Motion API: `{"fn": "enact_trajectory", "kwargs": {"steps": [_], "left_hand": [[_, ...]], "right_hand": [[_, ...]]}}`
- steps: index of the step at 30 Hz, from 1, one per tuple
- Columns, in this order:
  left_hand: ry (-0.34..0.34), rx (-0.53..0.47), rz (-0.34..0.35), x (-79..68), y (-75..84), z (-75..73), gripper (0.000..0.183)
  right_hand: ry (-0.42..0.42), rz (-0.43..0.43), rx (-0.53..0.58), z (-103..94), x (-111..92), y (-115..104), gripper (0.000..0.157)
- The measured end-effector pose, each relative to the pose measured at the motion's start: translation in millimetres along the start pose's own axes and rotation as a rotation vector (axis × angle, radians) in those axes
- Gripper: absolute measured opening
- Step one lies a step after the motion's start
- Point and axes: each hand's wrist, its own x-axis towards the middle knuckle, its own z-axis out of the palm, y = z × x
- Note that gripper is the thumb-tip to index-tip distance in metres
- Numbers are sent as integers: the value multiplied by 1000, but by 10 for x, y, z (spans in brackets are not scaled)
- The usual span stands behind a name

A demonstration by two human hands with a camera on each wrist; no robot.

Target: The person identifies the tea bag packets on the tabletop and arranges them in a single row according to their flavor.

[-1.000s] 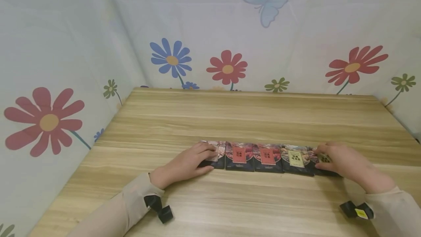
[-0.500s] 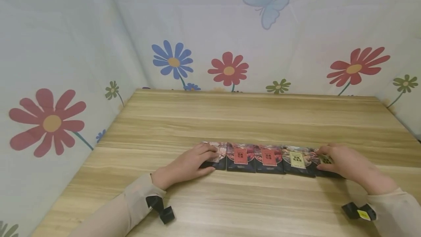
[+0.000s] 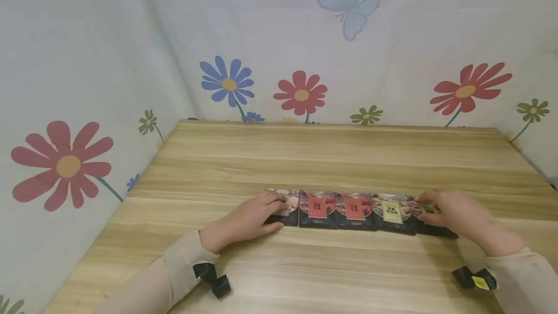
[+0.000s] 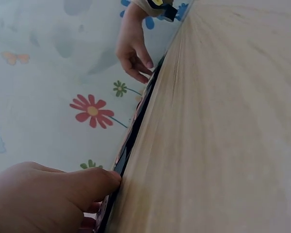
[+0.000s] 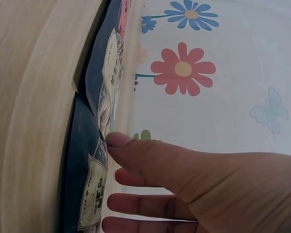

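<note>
Several dark tea packets lie flat in a side-by-side row on the wooden table (image 3: 305,159). My left hand (image 3: 250,214) rests on the left end packet (image 3: 287,218), which has a pinkish print; its thumb (image 4: 99,183) lies at the near edge. Two red-labelled packets (image 3: 317,207) are in the middle, followed by a yellow-labelled packet (image 3: 394,212). At the right end, another yellow-labelled packet (image 5: 89,194) is partly covered by my right hand (image 3: 462,217). In the right wrist view, that hand's thumb (image 5: 120,140) touches where the last two packets meet, fingers extended.
A white cloth (image 3: 261,13) printed with flowers and a butterfly hangs behind the table and along its left side. Black wrist mounts (image 3: 213,280) sit below both sleeves (image 3: 174,265).
</note>
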Motion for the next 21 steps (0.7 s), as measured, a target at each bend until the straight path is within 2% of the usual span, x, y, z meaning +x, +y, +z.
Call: {"fn": "enact_trajectory", "kwargs": {"steps": [10, 21], "left_hand": [[2, 38, 17, 20, -27, -4, 39], [-11, 6, -19, -6, -43, -40, 39]], "right_hand": [[-12, -4, 4, 17, 45, 11, 36], [-68, 19, 35, 33, 79, -1, 39]]}}
